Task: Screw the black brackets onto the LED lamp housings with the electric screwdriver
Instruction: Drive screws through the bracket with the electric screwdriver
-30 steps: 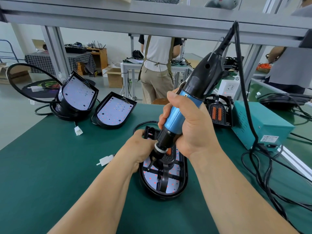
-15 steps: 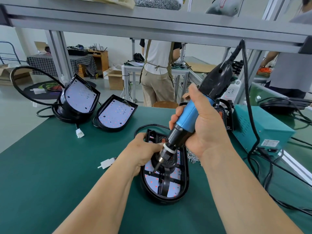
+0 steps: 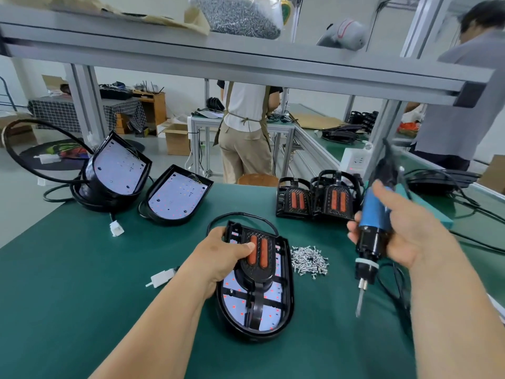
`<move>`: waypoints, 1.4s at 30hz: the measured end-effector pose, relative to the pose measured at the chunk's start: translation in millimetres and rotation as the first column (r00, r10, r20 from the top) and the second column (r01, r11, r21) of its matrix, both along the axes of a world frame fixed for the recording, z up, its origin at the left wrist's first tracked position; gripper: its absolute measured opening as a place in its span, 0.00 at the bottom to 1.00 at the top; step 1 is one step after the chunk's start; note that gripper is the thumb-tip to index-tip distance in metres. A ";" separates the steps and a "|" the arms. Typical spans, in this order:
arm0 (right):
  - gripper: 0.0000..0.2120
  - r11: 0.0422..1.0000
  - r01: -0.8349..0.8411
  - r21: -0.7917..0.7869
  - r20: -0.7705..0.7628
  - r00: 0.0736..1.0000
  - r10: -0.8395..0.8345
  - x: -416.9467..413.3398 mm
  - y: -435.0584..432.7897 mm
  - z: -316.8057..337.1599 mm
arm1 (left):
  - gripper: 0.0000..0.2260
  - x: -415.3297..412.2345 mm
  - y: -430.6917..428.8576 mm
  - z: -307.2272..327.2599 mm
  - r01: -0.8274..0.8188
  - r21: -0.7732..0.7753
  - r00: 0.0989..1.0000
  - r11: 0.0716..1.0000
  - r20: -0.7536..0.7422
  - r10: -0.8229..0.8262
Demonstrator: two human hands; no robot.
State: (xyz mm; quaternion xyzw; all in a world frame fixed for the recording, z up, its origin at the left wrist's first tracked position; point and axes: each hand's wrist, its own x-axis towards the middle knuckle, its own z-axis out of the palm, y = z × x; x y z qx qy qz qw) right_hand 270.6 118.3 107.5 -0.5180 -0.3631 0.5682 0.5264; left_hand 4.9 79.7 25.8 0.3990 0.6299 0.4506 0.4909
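Green matting covers the tabletop (image 3: 82, 269) of an aluminium-framed workstation. At its centre the left hand (image 3: 218, 258) grips a black plastic bracket (image 3: 258, 269). The thumb presses one of the bracket's two orange strips and the fingers curl over its ten o'clock corner, their tips hidden. The bracket lies on an oval black LED lamp housing (image 3: 284, 313), whose white board with red dots shows between the ribs. The palm hides the housing's nine o'clock rim.

At three o'clock, well apart from the housing, the right hand (image 3: 407, 231) is wrapped round a blue-and-black electric screwdriver (image 3: 371, 220). It is held in the air with the bit pointing down, and its upper end is blurred. A teal metal box (image 3: 434, 214) is mostly hidden behind this hand.

One heap of small silver screws (image 3: 308, 259) lies just beside the housing at two o'clock. Two loose matching brackets (image 3: 293, 198) stand side by side at one o'clock, making three brackets in all.

Two more lamp housings make three. One is at eleven o'clock (image 3: 177, 195), and a tilted one sits farther out at ten o'clock (image 3: 117, 170).

Two white plug connectors lie on the matting, one by the left wrist (image 3: 161, 277) and one at ten o'clock (image 3: 117, 228).

Overhead, a clear bag of screws (image 3: 240, 15) on the shelf is cut off by the top edge. Two people stand beyond, one in an apron (image 3: 246, 127) with the head hidden by the rail.
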 end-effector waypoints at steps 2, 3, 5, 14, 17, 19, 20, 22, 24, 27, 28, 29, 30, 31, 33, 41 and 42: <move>0.15 0.998 0.010 -0.063 0.082 0.997 -0.005 5.6 1.1 -15.0 | 0.13 -0.1 0.1 1.1 -0.003 -0.001 1.000 1.000 -0.004 0.003; 0.13 0.996 0.014 -0.087 0.131 0.991 -0.002 6.6 1.6 -23.4 | 0.14 -0.4 0.4 1.1 -0.005 0.000 1.000 1.000 -0.004 0.005; 0.12 0.993 0.035 -0.114 0.245 0.970 -0.006 7.6 2.4 -41.5 | 0.19 -0.6 0.9 0.2 -0.011 -0.001 1.000 1.000 -0.008 0.011; 0.33 0.993 0.103 -0.050 0.654 0.755 -0.045 6.8 1.3 -72.1 | 0.39 -6.2 -7.6 8.2 -0.055 0.072 0.824 0.996 -0.559 0.086; 0.34 0.998 0.055 -0.021 0.733 0.680 -0.022 8.3 1.7 -72.0 | 0.40 -11.9 -7.0 11.2 -0.064 0.076 0.739 0.995 -0.666 0.099; 0.31 0.999 0.034 -0.016 0.807 0.591 -0.007 8.1 1.9 -72.4 | 0.41 -16.8 -6.3 11.4 -0.100 0.035 0.728 0.994 -0.678 0.098; 0.31 0.999 0.026 -0.022 0.842 0.539 0.005 8.0 3.0 -73.1 | 0.41 -19.4 -6.3 10.6 -0.114 0.011 0.728 0.993 -0.679 0.091; 0.30 0.999 0.004 -0.053 0.921 0.387 0.047 7.0 3.4 -71.8 | 0.41 -23.3 -6.4 8.2 -0.112 -0.020 0.752 0.993 -0.655 0.072; 0.26 0.997 0.002 -0.077 0.974 0.215 0.075 8.4 2.9 -67.7 | 0.42 -24.5 -6.1 5.9 -0.089 -0.028 0.776 0.996 -0.629 0.052; 0.22 0.995 -0.004 -0.101 0.991 0.084 0.101 14.4 4.1 -63.8 | 0.41 -23.7 -6.2 6.0 -0.064 -0.030 0.777 0.997 -0.628 0.031; 0.20 0.994 -0.011 -0.107 0.992 0.063 0.107 15.7 4.5 -63.2 | 0.41 -23.4 -6.6 6.7 -0.054 -0.029 0.780 0.998 -0.626 0.024; 0.19 0.995 -0.023 -0.098 0.994 0.047 0.099 16.0 4.6 -62.7 | 0.41 -23.2 -7.2 7.5 -0.043 -0.029 0.782 0.999 -0.623 0.016; 0.17 0.997 -0.031 -0.072 0.997 0.037 0.073 15.9 5.0 -62.0 | 0.41 -23.2 -7.8 8.0 -0.033 -0.029 0.784 0.999 -0.621 0.008; 0.17 0.999 -0.033 -0.031 0.999 0.031 0.032 14.9 4.5 -60.0 | 0.41 -23.6 -8.5 8.4 -0.025 -0.032 0.783 0.999 -0.622 0.000; 0.22 0.998 -0.037 0.047 0.999 0.022 -0.046 8.3 1.2 -52.5 | 0.39 -24.5 -9.4 8.9 -0.015 -0.043 0.771 0.999 -0.637 -0.016; 0.22 0.915 -0.395 0.089 0.994 0.099 -0.054 -79.0 -24.7 -60.8 | 0.32 -22.5 -9.6 12.8 -0.003 -0.035 0.704 0.999 -0.710 -0.023; 0.21 0.913 -0.403 0.061 0.995 0.099 -0.023 -85.9 -26.2 -65.4 | 0.32 -22.6 -9.3 12.5 0.002 -0.039 0.713 0.999 -0.701 -0.029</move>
